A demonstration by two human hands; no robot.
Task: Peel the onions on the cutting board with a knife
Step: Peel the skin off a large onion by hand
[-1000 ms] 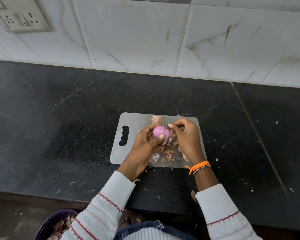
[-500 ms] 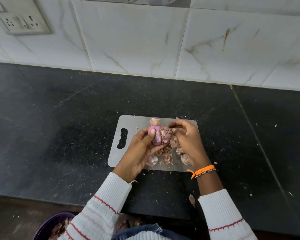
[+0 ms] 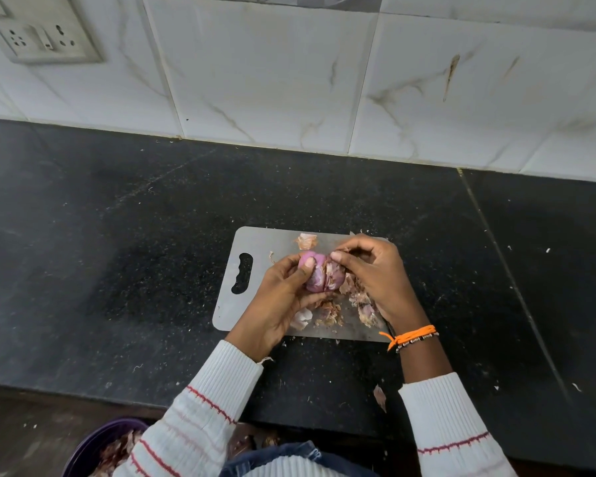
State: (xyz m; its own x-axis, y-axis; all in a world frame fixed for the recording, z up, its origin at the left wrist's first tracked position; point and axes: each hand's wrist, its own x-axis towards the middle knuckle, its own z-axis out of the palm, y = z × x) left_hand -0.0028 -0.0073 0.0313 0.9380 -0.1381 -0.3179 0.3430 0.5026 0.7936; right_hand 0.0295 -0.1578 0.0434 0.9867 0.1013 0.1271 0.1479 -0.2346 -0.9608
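A purple bowl (image 3: 93,442) holding peel scraps is sitting nearest, below the dark desk (image 3: 117,235) edge. Farther out, the left hand (image 3: 283,301) is curling around the onion (image 3: 319,273), thumb pressing its top, holding it just above the grey cutting board (image 3: 255,242). The onion is showing glossy pink-purple flesh on its left side, with papery brown skin clinging on the right. The right hand (image 3: 375,273) is pinching that loose skin. Dry peels (image 3: 358,304) are lying on the board beneath. A wall socket (image 3: 45,32) is sitting on the tiles beyond.
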